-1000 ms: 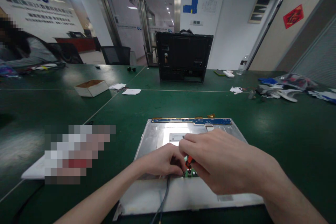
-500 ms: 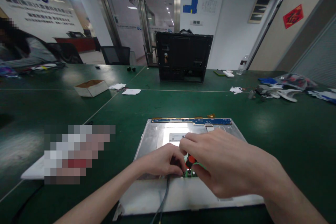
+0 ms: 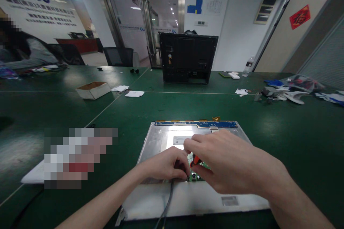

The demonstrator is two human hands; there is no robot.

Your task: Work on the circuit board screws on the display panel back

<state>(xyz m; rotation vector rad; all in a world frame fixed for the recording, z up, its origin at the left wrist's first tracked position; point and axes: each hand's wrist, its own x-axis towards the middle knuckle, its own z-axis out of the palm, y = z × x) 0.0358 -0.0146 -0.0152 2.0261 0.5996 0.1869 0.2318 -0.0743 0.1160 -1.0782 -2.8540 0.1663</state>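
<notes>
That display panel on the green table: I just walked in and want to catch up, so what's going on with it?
A person is working bare-handed on the metal back of a display panel lying flat on the green table. The left hand presses down beside a small green circuit board near the panel's near edge, where a dark cable runs in. The right hand pinches a small red-tipped tool just above that board. A black monitor housing stands upright farther back.
</notes>
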